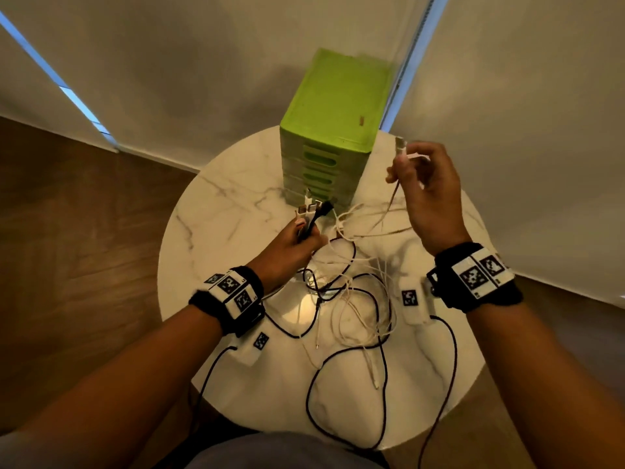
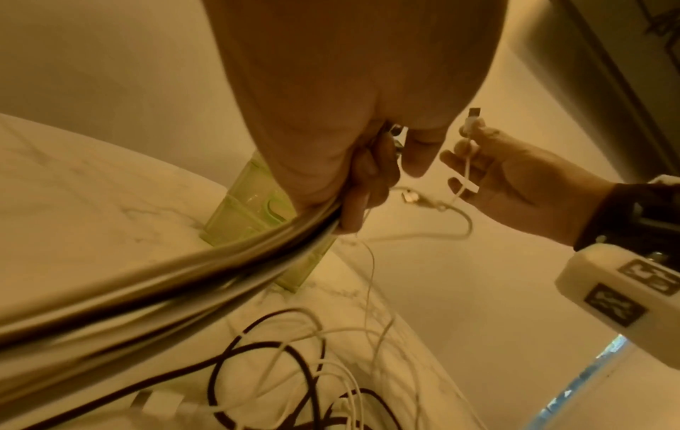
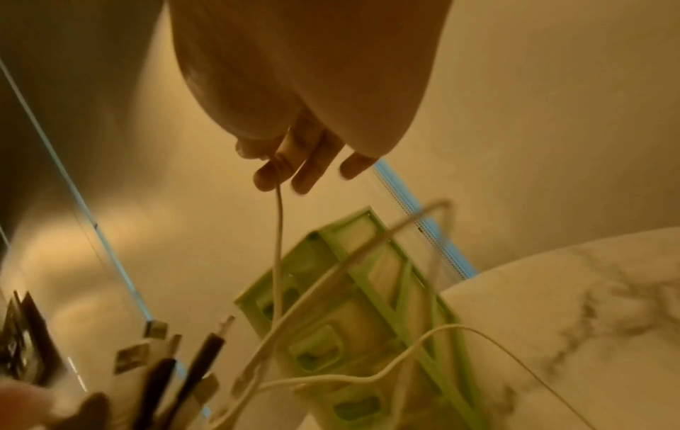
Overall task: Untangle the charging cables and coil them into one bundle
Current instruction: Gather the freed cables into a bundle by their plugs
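Observation:
A tangle of black and white charging cables [image 1: 351, 299] lies on the round marble table [image 1: 216, 211]. My left hand [image 1: 294, 245] grips a bunch of cable ends [image 1: 313, 211], black and white plugs sticking up above the fist; the gathered cords [image 2: 184, 279] run back under the palm. My right hand [image 1: 426, 187] is raised to the right and pinches a white cable [image 1: 394, 194] just below its USB plug [image 1: 400, 143]. That cable [image 3: 277, 247] hangs from the fingers down to the pile.
A green drawer unit [image 1: 333, 130] stands at the table's far side, right behind the left hand. Black leads from the wrist cameras [image 1: 449, 360] cross the table near its front edge. Wooden floor surrounds the table; pale walls rise behind.

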### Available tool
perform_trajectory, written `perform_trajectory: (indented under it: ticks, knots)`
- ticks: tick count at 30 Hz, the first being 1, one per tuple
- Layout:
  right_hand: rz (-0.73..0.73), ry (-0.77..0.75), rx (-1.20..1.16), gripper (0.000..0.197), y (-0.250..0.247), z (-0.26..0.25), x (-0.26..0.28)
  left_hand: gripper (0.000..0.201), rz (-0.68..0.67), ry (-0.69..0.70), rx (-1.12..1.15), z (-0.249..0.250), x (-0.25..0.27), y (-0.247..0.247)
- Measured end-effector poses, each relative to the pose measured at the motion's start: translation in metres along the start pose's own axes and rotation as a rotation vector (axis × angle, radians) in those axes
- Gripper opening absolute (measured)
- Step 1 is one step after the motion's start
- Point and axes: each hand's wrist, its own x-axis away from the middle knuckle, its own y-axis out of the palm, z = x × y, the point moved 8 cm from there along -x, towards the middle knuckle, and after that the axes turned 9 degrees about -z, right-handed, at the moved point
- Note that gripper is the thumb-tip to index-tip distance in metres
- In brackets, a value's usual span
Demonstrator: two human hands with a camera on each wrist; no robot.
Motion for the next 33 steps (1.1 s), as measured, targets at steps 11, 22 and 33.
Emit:
perform_trajectory:
  ticks: [11,22,33]
  knots:
    - [-0.225,0.168,-0.108,0.02,0.095,-0.005,0.084,0.02,-0.158,0.146,0.017,0.047,0.028,0.008]
    - [-0.377,0.27,0.102,0.023,0.133,0.002,0.129,0.022,-0.091,0.113,0.241,0.048,0.032,-0.024]
    - [-0.193,0.132,0.311,0.021,0.113,-0.025,0.106,0.022,-0.164,0.094,0.12,0.038,0.032,0.007]
